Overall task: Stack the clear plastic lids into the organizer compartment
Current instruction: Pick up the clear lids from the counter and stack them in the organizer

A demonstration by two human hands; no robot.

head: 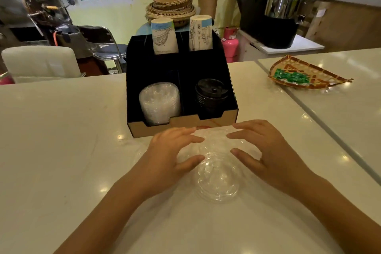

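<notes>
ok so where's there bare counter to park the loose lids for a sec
Free: the white counter left of the organizer, and the strip between it and the woven tray. Crowded: in front of the organizer, where the left hand, right hand and loose clear lids sit.

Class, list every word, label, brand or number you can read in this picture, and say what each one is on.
None can be read.
Left paper cup: a line of small print near the bottom, too blurred.
Right paper cup: small symbols and drawings, no legible words.
Organizer: a red mark on its front edge, partly hidden by the hands, unreadable.
</notes>
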